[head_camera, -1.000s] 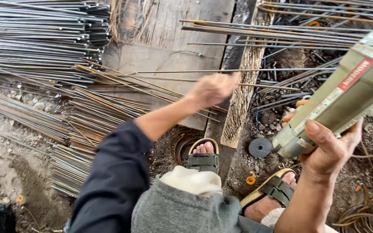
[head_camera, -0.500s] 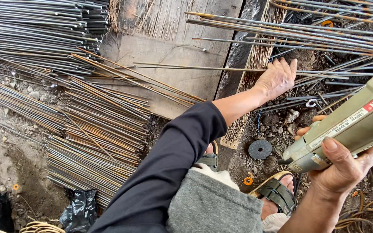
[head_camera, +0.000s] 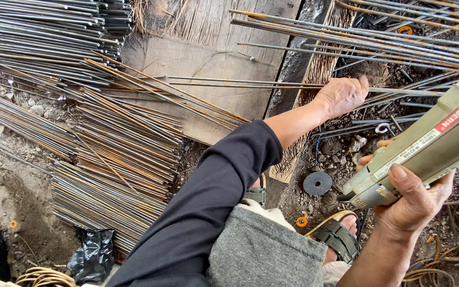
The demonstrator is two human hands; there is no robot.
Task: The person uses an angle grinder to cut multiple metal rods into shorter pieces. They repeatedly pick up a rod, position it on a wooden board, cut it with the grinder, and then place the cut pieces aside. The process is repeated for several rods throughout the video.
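My left hand (head_camera: 342, 95) reaches forward in a dark sleeve and closes on thin steel rods (head_camera: 229, 83) that lie across a wooden board (head_camera: 208, 58). My right hand (head_camera: 413, 204) grips a pale green angle grinder (head_camera: 426, 146) held low at the right. Its dark cutting disc (head_camera: 317, 183) hangs just above the dirt, near my sandalled foot (head_camera: 341, 236).
Bundles of thin steel rods (head_camera: 43, 32) fill the upper left, and rusty ones (head_camera: 118, 154) lie at the left. More rods (head_camera: 357, 32) cross the upper right. A black plastic bag (head_camera: 91, 255) and coiled wire (head_camera: 43, 277) lie at the bottom left; cables (head_camera: 458, 250) at the right.
My left hand has moved from the board's middle to the right and taken hold of the rods there. The grinder has stayed in my right hand, shifting slightly.
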